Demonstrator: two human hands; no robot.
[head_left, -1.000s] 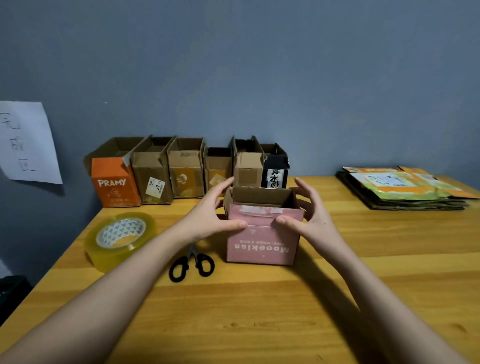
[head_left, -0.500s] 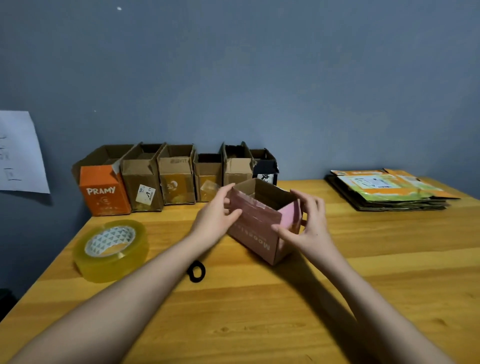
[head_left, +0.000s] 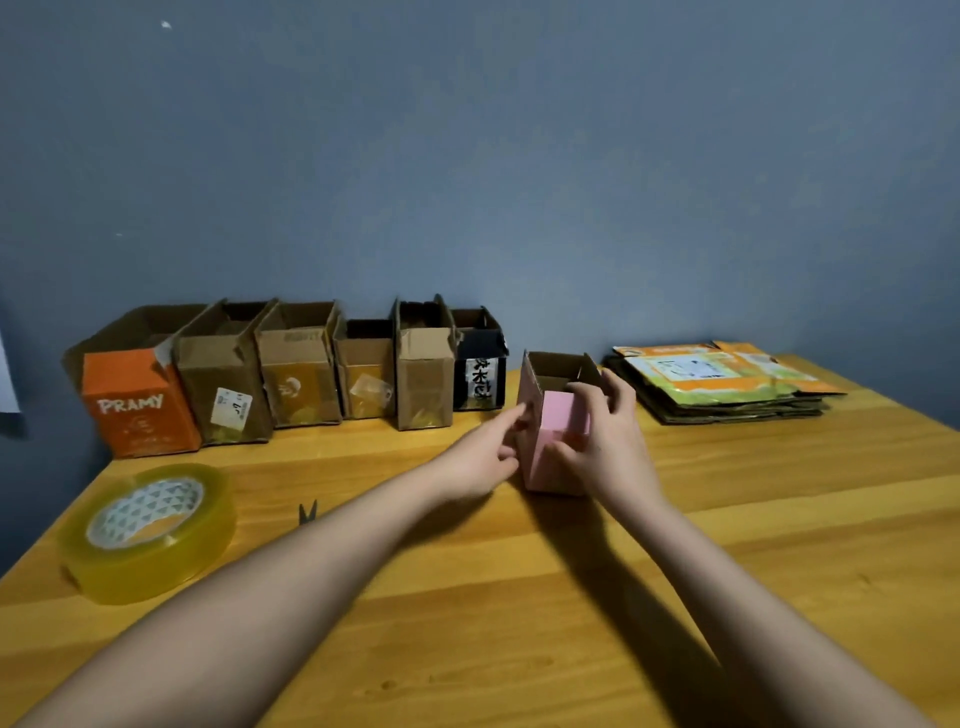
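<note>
Pink box (head_left: 563, 426) stands upright on the table (head_left: 519, 613) with its top open and brown flaps raised, a narrow pink face turned toward the camera. It sits just right of the black box (head_left: 480, 374), which ends a row of open cartons along the wall, and left of a stack of flattened cartons (head_left: 727, 387), so it lies between the two. The right hand (head_left: 610, 441) grips it: the thumb lies across the near face and the fingers curl over the right rim. The left hand (head_left: 483, 457) lies at the box's left side, forefinger stretched out with its tip touching the left wall, the other fingers curled under; whether they also touch the box cannot be told. At the left end of the row stands an orange box (head_left: 137, 405) marked PRAMY. A tape roll (head_left: 148, 530) lies flat near the table's left edge, and the scissors (head_left: 307, 512) show only their tips beyond the left forearm.
</note>
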